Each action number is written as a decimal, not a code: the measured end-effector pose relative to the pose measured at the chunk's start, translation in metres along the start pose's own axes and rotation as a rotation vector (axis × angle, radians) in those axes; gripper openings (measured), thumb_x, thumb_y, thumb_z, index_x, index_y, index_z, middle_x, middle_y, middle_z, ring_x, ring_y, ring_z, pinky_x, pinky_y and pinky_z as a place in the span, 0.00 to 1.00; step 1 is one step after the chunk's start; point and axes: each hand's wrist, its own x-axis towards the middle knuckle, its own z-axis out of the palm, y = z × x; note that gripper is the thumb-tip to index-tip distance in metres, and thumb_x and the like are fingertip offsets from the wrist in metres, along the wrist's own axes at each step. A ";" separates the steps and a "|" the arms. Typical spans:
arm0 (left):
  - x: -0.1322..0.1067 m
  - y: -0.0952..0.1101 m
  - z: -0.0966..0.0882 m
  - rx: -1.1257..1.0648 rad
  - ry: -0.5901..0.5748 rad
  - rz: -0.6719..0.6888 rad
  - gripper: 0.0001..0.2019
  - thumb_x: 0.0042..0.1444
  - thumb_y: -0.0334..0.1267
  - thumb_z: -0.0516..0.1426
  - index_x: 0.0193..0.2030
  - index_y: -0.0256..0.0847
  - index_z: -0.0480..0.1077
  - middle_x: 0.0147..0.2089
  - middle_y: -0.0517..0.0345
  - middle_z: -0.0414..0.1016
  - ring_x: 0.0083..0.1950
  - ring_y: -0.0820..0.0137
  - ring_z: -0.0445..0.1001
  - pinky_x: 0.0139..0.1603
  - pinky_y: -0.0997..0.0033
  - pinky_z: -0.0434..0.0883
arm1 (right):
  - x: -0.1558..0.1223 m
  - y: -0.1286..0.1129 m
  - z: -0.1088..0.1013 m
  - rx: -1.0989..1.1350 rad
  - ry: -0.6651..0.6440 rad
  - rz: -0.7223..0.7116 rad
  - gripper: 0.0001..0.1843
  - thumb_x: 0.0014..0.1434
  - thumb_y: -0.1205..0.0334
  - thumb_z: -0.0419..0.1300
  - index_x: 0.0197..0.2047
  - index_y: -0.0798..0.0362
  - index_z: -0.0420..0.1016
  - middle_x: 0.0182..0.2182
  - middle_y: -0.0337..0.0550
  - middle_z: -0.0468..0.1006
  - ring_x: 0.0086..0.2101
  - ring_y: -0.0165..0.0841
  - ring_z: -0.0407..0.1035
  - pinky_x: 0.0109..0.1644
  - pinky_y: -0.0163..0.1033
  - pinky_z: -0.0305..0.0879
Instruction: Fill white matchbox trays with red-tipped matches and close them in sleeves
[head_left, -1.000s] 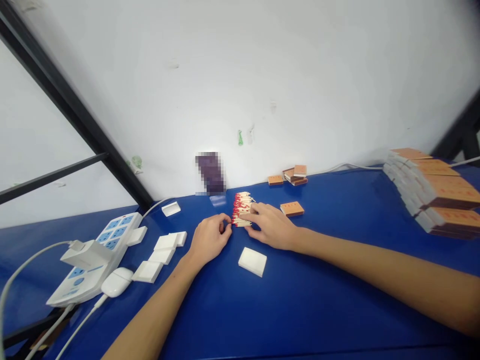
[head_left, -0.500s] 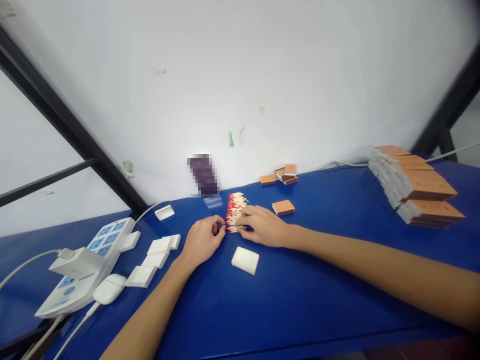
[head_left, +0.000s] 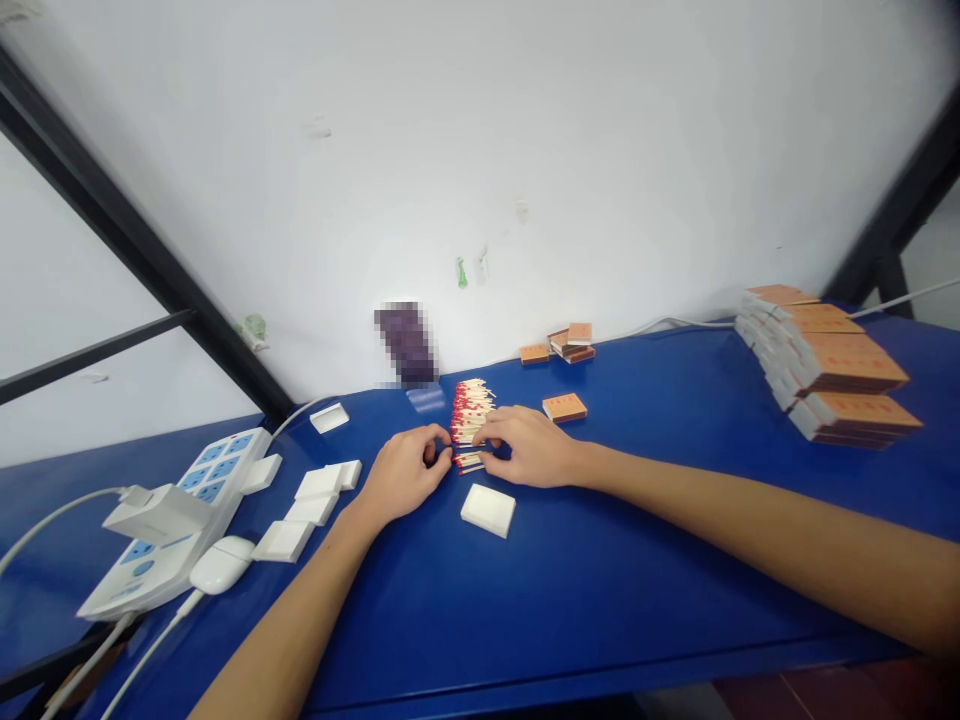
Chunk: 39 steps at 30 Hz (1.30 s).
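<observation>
Red-tipped matches [head_left: 471,405] lie in a dense pile on the blue table [head_left: 420,620], btwn our hands, heads to our left, sticks to our right. Small batch [head_left: 470,461] sits at the near end w/ a thin gap btwn it and the main pile.

L hand [head_left: 405,472] is on the head side: thumb + index curled, tips narrow, right by the heads. Can't tell if they hold a match. R hand [head_left: 534,447] is at the stick ends, thumb + index narrow, slightly apart. Can't tell if they're gripping.

To do it well IMO: work the gap low, tips at table lvl, so we don't drag neighbours along. L tips should act as a stop so heads line up; R does the sliding. Light squeeze only, thin sticks prob roll & cross if pinched hard. Avoid rubbing heads. A few sticks jut out right at the far end, worth a nudge to square up.

Pale tray [head_left: 488,510] lies just our side of the batch, can't tell which way up; wrists should clear it. Orange box [head_left: 564,407] is just beyond R hand, so mind the knuckles.
</observation>
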 end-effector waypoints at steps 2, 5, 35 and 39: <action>0.000 0.001 0.000 0.012 0.000 -0.003 0.07 0.59 0.38 0.53 0.39 0.42 0.71 0.24 0.64 0.66 0.26 0.71 0.65 0.30 0.72 0.57 | 0.000 0.000 0.001 -0.029 0.003 0.014 0.09 0.58 0.63 0.58 0.41 0.51 0.78 0.36 0.42 0.78 0.37 0.34 0.70 0.42 0.39 0.58; -0.001 0.001 0.001 0.033 0.004 -0.012 0.07 0.59 0.39 0.52 0.39 0.43 0.71 0.24 0.64 0.66 0.27 0.71 0.65 0.29 0.72 0.56 | 0.000 0.000 0.002 -0.050 -0.002 0.019 0.07 0.58 0.63 0.58 0.39 0.51 0.77 0.36 0.41 0.78 0.36 0.34 0.69 0.41 0.38 0.57; 0.000 -0.003 0.006 -0.016 -0.011 0.017 0.07 0.63 0.38 0.50 0.46 0.44 0.67 0.26 0.65 0.67 0.28 0.71 0.67 0.30 0.72 0.57 | 0.004 0.001 -0.001 -0.108 0.040 0.267 0.12 0.57 0.67 0.54 0.45 0.53 0.71 0.39 0.44 0.76 0.37 0.34 0.66 0.38 0.38 0.51; -0.001 -0.005 0.007 -0.045 -0.017 0.055 0.13 0.63 0.37 0.50 0.53 0.45 0.66 0.27 0.66 0.67 0.28 0.71 0.67 0.31 0.73 0.58 | 0.005 0.003 0.002 -0.134 0.053 0.256 0.10 0.58 0.65 0.55 0.44 0.52 0.71 0.40 0.44 0.75 0.39 0.35 0.67 0.39 0.39 0.52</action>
